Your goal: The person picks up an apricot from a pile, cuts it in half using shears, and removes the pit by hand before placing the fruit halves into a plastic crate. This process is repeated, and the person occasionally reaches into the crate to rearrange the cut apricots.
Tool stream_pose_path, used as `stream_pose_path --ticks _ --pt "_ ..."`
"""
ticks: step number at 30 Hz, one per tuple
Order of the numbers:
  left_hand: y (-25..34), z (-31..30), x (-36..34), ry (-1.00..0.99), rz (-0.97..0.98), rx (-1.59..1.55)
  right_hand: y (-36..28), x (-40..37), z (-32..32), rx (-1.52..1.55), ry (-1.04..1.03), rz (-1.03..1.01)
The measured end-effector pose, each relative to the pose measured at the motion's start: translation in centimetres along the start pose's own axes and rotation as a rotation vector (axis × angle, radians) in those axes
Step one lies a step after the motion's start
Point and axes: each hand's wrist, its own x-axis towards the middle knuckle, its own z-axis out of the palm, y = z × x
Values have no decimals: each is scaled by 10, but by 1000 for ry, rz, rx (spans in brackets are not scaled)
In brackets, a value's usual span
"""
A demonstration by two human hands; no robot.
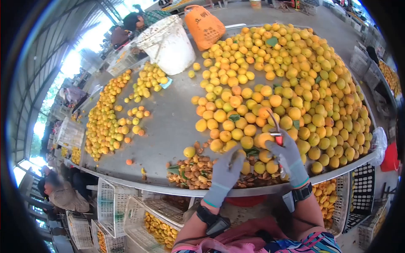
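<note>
Held cutter (278, 138) to a fruit (263, 140) at lower centre, right hand (289, 158) fingers closed round it; left hand (225, 170) curled over pits (192, 173), grip untellable. Seemingly needed fruit steadied, blade kept off fingers.

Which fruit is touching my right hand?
The orange fruit just left of the red-handled tool, pressed against your gloved right hand; the others lie loose.

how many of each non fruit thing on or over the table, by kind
white bucket: 1
orange bag: 1
grey-gloved hands, left hand and right hand: 2
red-handled cutter, in the right hand: 1
black wrist bands: 2
total: 7
The yellow fruit is too many to count.
</note>
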Motion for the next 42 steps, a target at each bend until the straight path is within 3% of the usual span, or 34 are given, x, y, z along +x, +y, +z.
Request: stream_pose_path --ticks 1,3,4,6,12,18,20,27,29,31,35,37,42 --pt "-2 1 2 -25 -5 -26 -8 -8 4 93 -46 71" --pt "-10 5 2 -59 -119 -494 4 -13 12 162 -73 98" --pt "3 5 2 -98 -115 -555 2 -18 20 302 -118 108" --pt "28 -2 -1 -205 -155 -747 3 -23 27 260 -169 114" --pt "9 -3 -7 -242 -115 -895 8 -30 48 229 -253 42" --pt "-3 -8 0 -255 -328 -1511 -2 -35 47 182 -206 -51" --pt "-27 -8 3 -448 -299 -1831 -3 -39 43 175 -270 -48" --pt "-3 -7 6 -189 -401 -1721 1 -49 59 -135 -268 -183" --pt "-31 3 11 -520 -125 -2036 3 -49 60 -164 -266 -195" --pt "-22 -2 9 -429 -190 -1931 6 -48 59 -292 -253 -282" --pt "1 -4 7 -217 -342 -1753 5 -49 65 -235 -242 -342" --pt "-5 -1 5 -211 -336 -1778 8 -50 66 -78 -201 -237" --pt "2 7 4 -223 -331 -1888 15 -47 62 -42 -188 -254"
